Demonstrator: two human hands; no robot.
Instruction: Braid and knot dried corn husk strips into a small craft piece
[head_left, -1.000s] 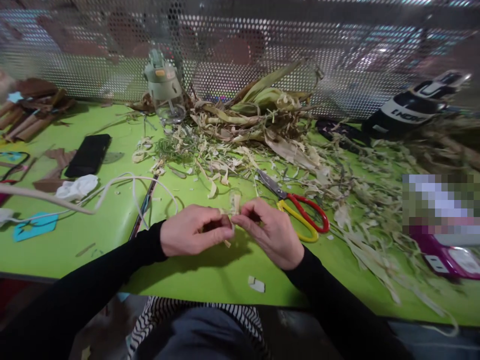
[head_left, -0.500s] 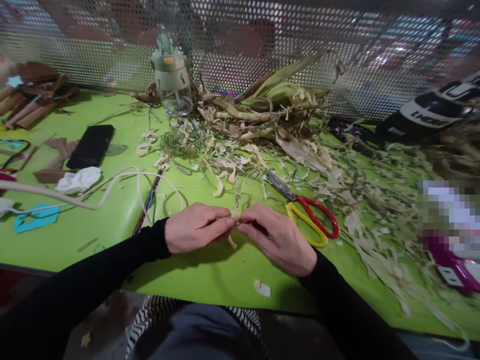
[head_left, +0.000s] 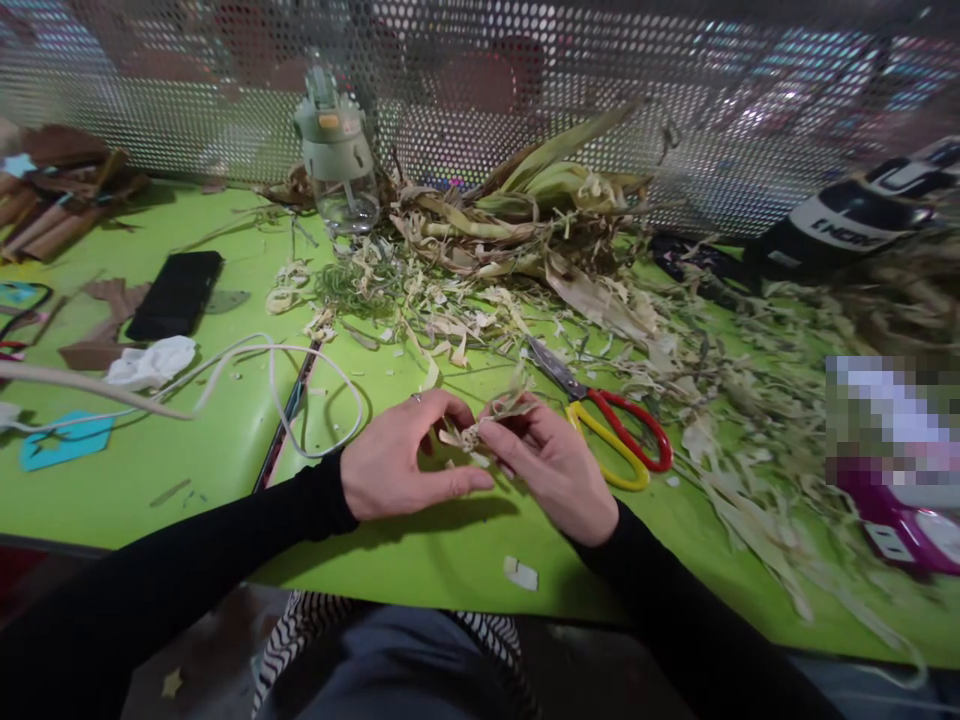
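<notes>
Over the near middle of the green table, my right hand pinches a small knotted piece of dried corn husk between thumb and fingers. Thin loose strands stick up from the husk piece beside the right fingers. My left hand is open around its left side, thumb and fingers apart; whether a left fingertip touches it I cannot tell. Just right of my right hand lie scissors with one red and one yellow handle, blades pointing away from me. A pale scrap rests on the table in front of me.
Husk leaves and shredded bits spread across the back and right. A clear bottle and a black bottle stand or lean near the mesh panel. A phone, white cable and dark thin stick lie left.
My left fingers and thumb have parted from their pinch. The husk piece has turned, its strands now leaning right, and stays in my right hand.
</notes>
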